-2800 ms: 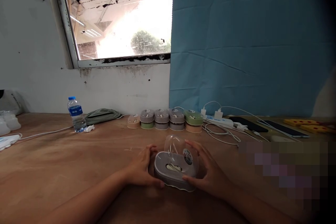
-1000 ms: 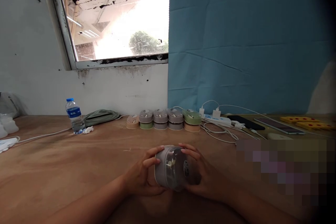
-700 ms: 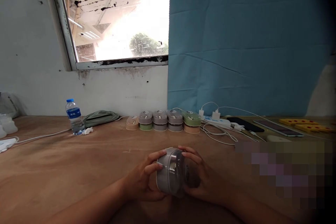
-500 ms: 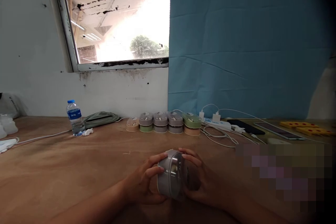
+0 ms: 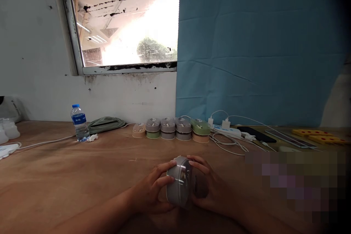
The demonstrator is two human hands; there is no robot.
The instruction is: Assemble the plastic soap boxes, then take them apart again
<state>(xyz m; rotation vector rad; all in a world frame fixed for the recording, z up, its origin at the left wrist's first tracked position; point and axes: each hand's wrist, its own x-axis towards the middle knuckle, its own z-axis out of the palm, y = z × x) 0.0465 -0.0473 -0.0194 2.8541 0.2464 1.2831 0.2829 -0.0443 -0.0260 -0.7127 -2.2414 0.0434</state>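
Gripping a grey, oval, plastic-looking box (image 5: pixel 172 190) at the lower centre of the frame, the left hand (image 5: pixel 149 190) curls its fingers over the top and left side, its thumb low down. The right hand (image 5: pixel 216 190) cups the opposite side, fingers and thumb clamped about a clear plastic cover (image 5: pixel 187 181). The box is tipped onto its side; whether it touches the table is hidden. The cover looks smooth and thin, so fingertips could slide off it, and squeezing too hard might dent it; a sudden release by either hand could let the box drop or roll. Beneath lies a brown wooden table (image 5: pixel 95 175). Farther up, near the centre, a row of grey, green and peach oval boxes (image 5: pixel 168 126) stands mostly in twos; a bump could topple the upper ones.
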